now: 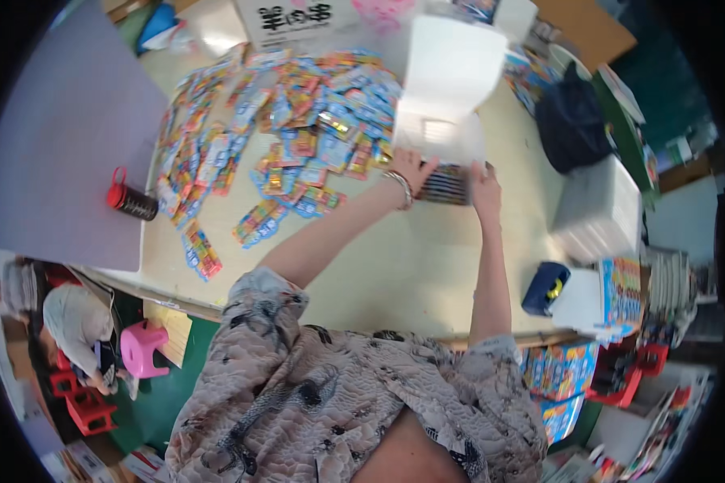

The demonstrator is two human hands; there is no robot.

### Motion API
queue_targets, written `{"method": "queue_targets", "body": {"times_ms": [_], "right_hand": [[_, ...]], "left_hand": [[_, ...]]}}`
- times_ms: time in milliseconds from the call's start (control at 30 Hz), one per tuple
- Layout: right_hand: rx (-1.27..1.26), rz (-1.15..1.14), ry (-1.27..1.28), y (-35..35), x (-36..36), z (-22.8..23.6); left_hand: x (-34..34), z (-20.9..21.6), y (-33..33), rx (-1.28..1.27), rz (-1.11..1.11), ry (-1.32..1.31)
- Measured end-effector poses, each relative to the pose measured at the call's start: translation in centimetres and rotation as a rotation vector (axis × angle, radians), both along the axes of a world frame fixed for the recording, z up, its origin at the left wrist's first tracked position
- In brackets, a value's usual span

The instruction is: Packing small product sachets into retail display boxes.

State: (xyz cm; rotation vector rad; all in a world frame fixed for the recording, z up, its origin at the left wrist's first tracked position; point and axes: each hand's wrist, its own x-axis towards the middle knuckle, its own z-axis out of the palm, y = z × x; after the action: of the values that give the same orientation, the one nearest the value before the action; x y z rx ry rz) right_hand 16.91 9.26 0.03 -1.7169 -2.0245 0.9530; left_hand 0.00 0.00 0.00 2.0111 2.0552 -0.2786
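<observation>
Two bare hands work at the middle of the worktop (pixel 362 266) in the head view, with a dark striped pack (pixel 445 187) lying between them. Its longer side looks to run left to right, so its ends face the hands, while the open white box (pixel 441 133) stands directly beyond its far edge, lid raised on the far side. The left hand (pixel 412 170) is at the pack's far left corner, palm down, fingers loosely spread, thumb toward the pack; the right hand (pixel 486 191) is upright along the right end, fingers pointing far. Both appear to touch it, neither clearly nearer, but blur hides whether either grips it or merely steadies it. The box seems the relation that matters: straight far of the pack, just ahead of both hands. Colourful packets (pixel 306 137) spread loosely to the left, apart from the right hand.
</observation>
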Motion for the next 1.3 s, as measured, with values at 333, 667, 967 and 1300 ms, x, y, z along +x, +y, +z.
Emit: {"method": "queue_targets", "body": {"times_ms": [333, 667, 967, 1300], "right_hand": [[0.887, 0.535, 0.567, -11.2, -7.8, 3.7], [0.041, 0.259, 0.547, -4.1, -33.4, -1.7], [0.177, 0.535, 0.120, 6.1, -44.9, -4.8], [0.043, 0.510, 0.165, -0.4, -39.6, -4.7]], "left_hand": [[-5.6, 2.6, -8.0, 0.870, -0.023, -0.605], [-30.0, -7.6, -13.5, 0.932, 1.023, -0.757], [-32.4, -8.9, -4.2, 0.574, 1.225, -0.448], [-30.2, -9.2, -6.5, 0.575, 1.175, -0.645]]}}
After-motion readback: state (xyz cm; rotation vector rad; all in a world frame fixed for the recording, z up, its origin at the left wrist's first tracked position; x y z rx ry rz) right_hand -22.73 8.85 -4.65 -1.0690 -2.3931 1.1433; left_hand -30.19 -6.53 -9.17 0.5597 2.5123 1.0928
